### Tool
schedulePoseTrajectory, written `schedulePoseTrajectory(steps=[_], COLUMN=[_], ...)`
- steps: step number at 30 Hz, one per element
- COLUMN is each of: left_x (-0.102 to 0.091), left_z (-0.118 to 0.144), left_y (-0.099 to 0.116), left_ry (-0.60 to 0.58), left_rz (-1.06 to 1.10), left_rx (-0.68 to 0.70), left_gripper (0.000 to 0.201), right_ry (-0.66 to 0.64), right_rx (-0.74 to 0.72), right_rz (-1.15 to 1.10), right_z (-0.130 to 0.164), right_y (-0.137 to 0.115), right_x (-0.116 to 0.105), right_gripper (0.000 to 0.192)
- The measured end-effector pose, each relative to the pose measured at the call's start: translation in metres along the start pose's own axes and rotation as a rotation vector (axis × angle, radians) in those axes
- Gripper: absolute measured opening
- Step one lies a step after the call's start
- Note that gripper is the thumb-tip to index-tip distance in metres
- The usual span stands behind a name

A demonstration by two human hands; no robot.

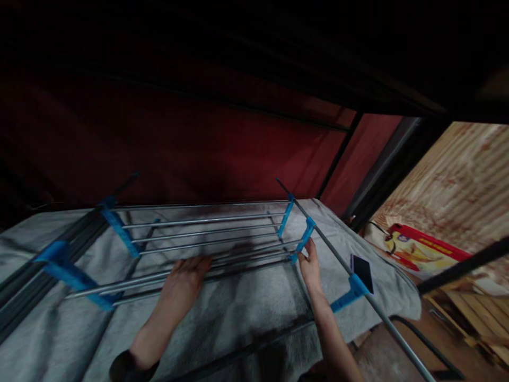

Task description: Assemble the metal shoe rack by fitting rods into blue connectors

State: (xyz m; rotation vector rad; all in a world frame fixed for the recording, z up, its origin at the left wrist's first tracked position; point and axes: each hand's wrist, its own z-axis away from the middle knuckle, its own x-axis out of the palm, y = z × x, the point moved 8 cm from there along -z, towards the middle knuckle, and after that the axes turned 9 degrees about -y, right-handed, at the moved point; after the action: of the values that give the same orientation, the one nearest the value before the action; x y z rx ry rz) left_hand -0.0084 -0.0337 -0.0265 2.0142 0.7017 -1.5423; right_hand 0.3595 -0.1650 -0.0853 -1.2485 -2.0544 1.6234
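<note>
A rack of thin metal rods (202, 233) with blue plastic brackets lies on a grey blanket (246, 307). My left hand (185, 278) rests flat on the near rods, fingers spread. My right hand (310, 262) touches a blue bracket (304, 239) at the rack's right end, fingers pinched around it. A long metal pole (342, 265) runs diagonally past that hand, with another blue bracket (352, 292) clipped to it.
A dark phone (362, 273) lies on the blanket at the right. Dark red fabric walls (199, 138) stand behind. Black frame tubes (246, 350) cross the front. A red and yellow box (421, 249) sits on the wooden floor at right.
</note>
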Motion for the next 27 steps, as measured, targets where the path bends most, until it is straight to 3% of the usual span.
schedulePoseTrajectory(steps=[4,8,12,15,18,27], left_x=[-0.001,-0.003,-0.006,-0.005,-0.005,-0.004], left_z=[0.006,0.008,0.009,0.010,0.010,0.012], left_y=[0.009,0.012,0.014,0.015,0.015,0.018], left_ry=[-0.051,-0.102,-0.088,-0.090,-0.097,-0.103], left_rz=[0.040,0.085,0.103,0.108,0.100,0.039], left_rx=[-0.029,-0.060,-0.060,-0.051,-0.052,-0.023], left_gripper=[0.041,0.039,0.037,0.037,0.035,0.029], right_ry=[0.044,0.107,-0.053,-0.217,-0.281,-0.309], right_rx=[0.074,-0.134,-0.440,-0.556,-0.629,-0.719], right_rz=[0.077,0.264,0.348,0.399,0.500,0.675], right_z=[0.017,0.034,0.048,0.055,0.057,0.043], right_y=[0.012,-0.007,-0.050,-0.070,-0.078,-0.081], right_x=[-0.002,-0.001,0.031,0.062,0.084,0.094], right_gripper=[0.077,0.074,0.050,0.044,0.044,0.045])
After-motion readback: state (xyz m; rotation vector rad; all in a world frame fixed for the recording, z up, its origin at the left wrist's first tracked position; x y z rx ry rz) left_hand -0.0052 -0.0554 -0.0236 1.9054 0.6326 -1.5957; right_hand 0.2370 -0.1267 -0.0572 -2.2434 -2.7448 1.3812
